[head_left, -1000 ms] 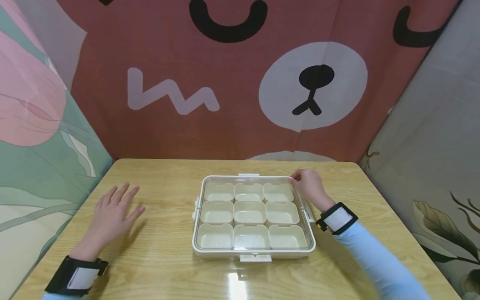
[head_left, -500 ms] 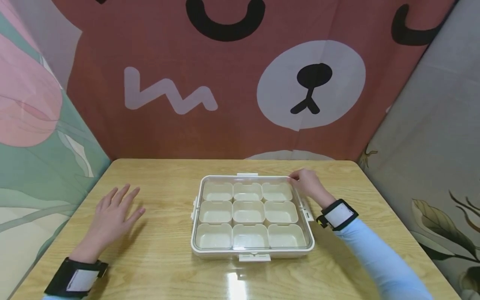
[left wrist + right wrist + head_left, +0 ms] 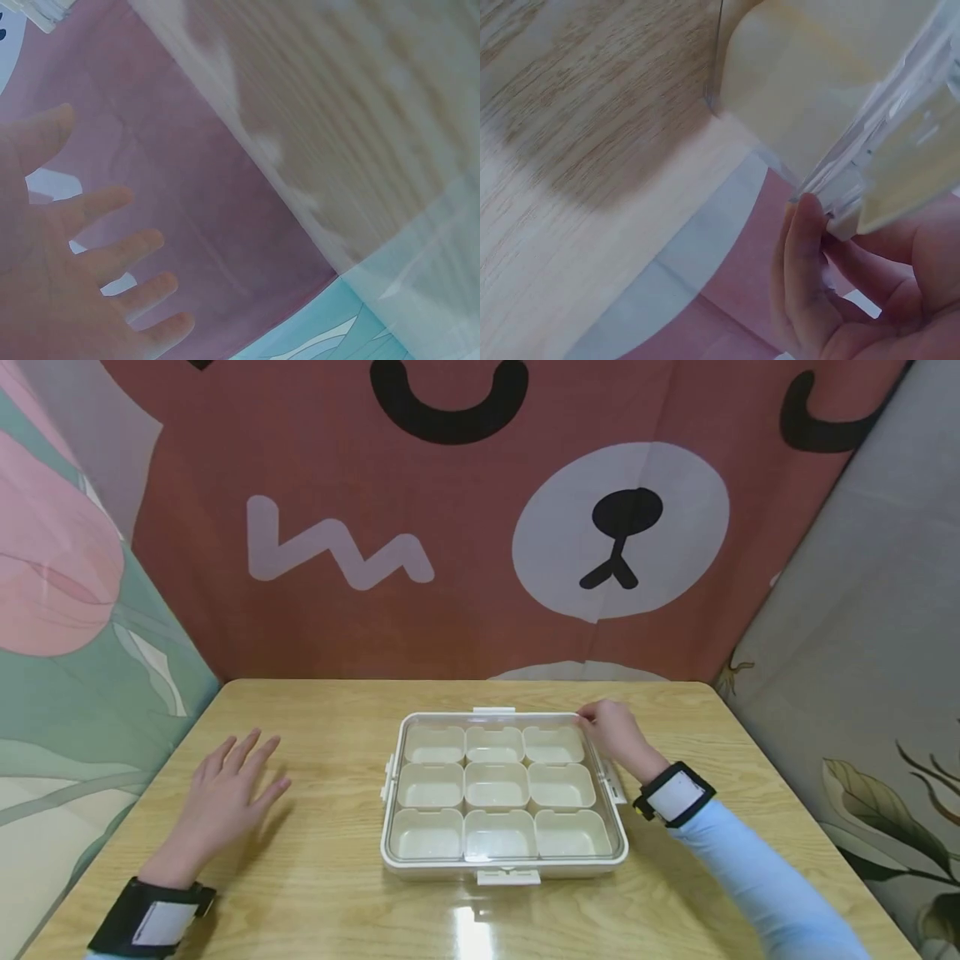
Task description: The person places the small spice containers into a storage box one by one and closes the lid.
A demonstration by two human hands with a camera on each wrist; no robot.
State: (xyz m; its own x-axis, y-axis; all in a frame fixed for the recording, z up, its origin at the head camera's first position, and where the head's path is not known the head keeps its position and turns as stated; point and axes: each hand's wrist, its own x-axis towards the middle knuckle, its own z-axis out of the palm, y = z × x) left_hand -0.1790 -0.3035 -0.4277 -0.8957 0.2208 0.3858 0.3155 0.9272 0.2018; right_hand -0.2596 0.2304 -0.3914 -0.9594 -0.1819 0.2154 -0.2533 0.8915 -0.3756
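Observation:
A shallow cream storage box (image 3: 435, 871) lies flat in the middle of the wooden table, under a clear lid with a white rim (image 3: 395, 802). Several square cups (image 3: 497, 785) show through the lid in rows. My right hand (image 3: 618, 739) pinches the lid's far right corner; in the right wrist view its curled fingers (image 3: 806, 232) meet the rim at that corner. White latches stick out from the sides, among them the front latch (image 3: 508, 877). Off to the left, my left hand (image 3: 225, 802) hovers with fingers spread, holding nothing, its palm (image 3: 45, 277) showing in the left wrist view.
The wooden table (image 3: 322, 893) reaches back to a brown bear-print cloth (image 3: 360, 635). Patterned cloths hang at the left (image 3: 75, 710) and right (image 3: 840, 635) sides, close to the table edges.
Both hands and the box keep nearly the same places. Only a very slight shift of the whole head view shows.

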